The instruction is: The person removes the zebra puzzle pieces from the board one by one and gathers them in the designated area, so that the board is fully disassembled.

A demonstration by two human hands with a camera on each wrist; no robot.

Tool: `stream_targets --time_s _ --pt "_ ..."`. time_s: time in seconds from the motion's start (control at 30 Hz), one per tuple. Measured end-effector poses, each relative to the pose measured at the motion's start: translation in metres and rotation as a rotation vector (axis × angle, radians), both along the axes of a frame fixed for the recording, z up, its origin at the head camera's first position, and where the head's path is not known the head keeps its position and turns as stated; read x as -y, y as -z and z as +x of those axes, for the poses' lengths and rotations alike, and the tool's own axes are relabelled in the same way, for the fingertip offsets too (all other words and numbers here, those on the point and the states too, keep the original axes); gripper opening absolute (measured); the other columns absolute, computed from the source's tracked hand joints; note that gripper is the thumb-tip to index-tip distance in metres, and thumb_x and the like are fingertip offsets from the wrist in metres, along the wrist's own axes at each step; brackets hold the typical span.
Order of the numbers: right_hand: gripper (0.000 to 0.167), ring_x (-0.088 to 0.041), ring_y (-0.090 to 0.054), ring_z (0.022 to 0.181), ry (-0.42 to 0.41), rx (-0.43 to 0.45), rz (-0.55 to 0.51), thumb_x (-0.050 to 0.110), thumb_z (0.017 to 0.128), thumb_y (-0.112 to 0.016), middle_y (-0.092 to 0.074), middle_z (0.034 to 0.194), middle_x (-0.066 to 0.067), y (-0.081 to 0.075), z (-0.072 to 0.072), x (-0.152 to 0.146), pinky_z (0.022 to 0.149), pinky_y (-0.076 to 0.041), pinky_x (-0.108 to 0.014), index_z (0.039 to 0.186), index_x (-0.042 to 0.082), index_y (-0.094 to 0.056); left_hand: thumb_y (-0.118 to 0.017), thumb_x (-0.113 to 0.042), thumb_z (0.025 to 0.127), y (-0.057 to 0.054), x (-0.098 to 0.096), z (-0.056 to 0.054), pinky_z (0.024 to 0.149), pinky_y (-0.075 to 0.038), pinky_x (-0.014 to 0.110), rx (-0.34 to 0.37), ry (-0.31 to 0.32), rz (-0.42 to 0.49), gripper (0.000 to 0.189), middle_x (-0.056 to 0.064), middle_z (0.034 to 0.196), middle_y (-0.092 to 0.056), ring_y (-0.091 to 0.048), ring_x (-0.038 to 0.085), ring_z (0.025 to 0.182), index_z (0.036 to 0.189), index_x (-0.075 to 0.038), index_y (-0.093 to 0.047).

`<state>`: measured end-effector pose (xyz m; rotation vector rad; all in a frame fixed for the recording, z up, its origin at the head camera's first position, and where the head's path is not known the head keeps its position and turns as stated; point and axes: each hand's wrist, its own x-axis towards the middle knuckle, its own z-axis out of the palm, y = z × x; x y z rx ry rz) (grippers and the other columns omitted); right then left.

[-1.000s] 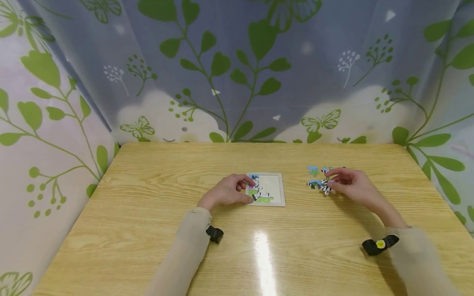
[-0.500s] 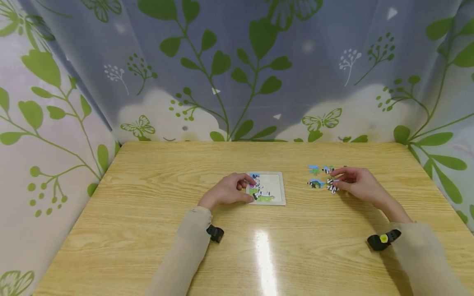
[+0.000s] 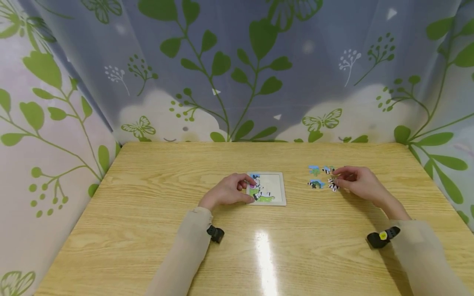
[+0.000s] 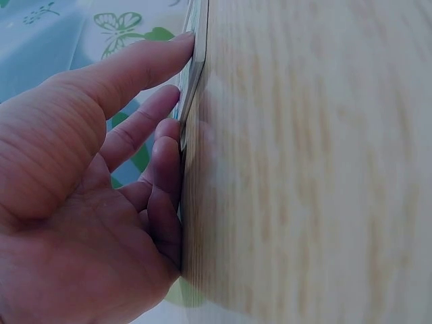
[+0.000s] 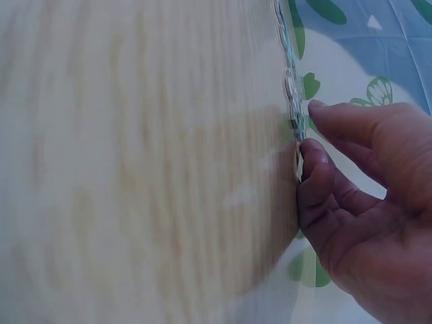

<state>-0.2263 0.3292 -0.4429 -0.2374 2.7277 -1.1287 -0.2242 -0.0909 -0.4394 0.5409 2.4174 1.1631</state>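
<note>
My left hand [image 3: 231, 189] rests at the left side of a small white-framed puzzle board [image 3: 275, 187]. Its index finger and thumb lie on the frame's left part; in the left wrist view the thumb [image 4: 145, 67] reaches over the board's edge. Zebra picture parts and green ground fill the board's left and bottom. My right hand [image 3: 357, 181] is at a striped zebra puzzle piece [image 3: 333, 186], thumb and index finger apart at its right edge. In the right wrist view the thumb [image 5: 351, 121] stands off the row of pieces, the other fingers low by the table.
Left of the right hand lie a blue and green puzzle piece [image 3: 314, 169], a blue and striped piece [image 3: 327, 169] and a darker green one [image 3: 316, 183]. They lie on a wood-grain table [image 3: 177, 172]. A leaf-patterned curtain [image 3: 229, 82] stands behind its far edge.
My right hand has slid a little to the right along with the zebra piece, and its thumb and index finger have drawn back toward the piece's right edge. The left hand stays on the board.
</note>
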Motion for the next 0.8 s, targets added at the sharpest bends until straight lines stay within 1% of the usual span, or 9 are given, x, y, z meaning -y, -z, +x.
stream_targets --time_s 0.2,0.37,0.47,0.6,0.8 --pt "0.034 -0.008 -0.061 0.079 0.011 -0.002 0.001 0.024 0.101 -0.066 -0.070 0.109 -0.018 -0.004 0.003 0.002 0.060 -0.049 -0.028 0.128 0.003 -0.066 -0.083 -0.015 0.085 0.000 -0.001 0.000 0.079 -0.036 0.028 -0.002 0.003 0.001 0.039 0.003 0.098 -0.052 -0.043 0.014 0.085 0.120 -0.010 -0.066" --pt "0.034 -0.008 -0.065 0.082 0.004 -0.037 0.008 0.027 0.100 -0.067 -0.070 0.111 -0.018 -0.010 0.008 0.012 0.061 -0.050 -0.027 0.126 0.005 -0.068 -0.083 -0.015 0.084 0.000 -0.001 0.000 0.079 -0.036 0.029 -0.001 -0.001 0.000 0.039 0.003 0.098 -0.052 -0.043 0.014 0.085 0.120 -0.011 -0.067" --pt "0.033 -0.010 -0.067 0.084 -0.020 -0.048 -0.006 0.027 0.100 -0.067 -0.070 0.111 -0.017 -0.013 0.012 0.022 0.062 -0.051 -0.027 0.126 0.006 -0.068 -0.083 -0.015 0.084 0.000 -0.001 0.000 0.080 -0.036 0.029 0.001 -0.008 -0.005 0.039 0.003 0.098 -0.052 -0.043 0.014 0.086 0.120 -0.011 -0.067" --pt "0.031 -0.015 -0.067 0.086 -0.067 -0.038 -0.017 0.027 0.101 -0.066 -0.069 0.110 -0.015 -0.014 0.017 0.036 0.062 -0.051 -0.028 0.126 0.008 -0.068 -0.083 -0.015 0.084 0.001 0.000 0.000 0.080 -0.037 0.029 0.006 -0.014 -0.004 0.040 0.004 0.099 -0.052 -0.043 0.015 0.087 0.120 -0.011 -0.067" --pt "0.030 -0.017 -0.066 0.080 -0.132 -0.040 -0.054 0.026 0.099 -0.069 -0.069 0.104 -0.012 -0.011 0.019 0.059 0.061 -0.050 -0.028 0.123 0.008 -0.069 -0.083 -0.015 0.084 0.001 -0.001 0.000 0.079 -0.037 0.029 0.010 -0.013 0.000 0.040 0.004 0.099 -0.052 -0.044 0.015 0.086 0.120 -0.011 -0.067"
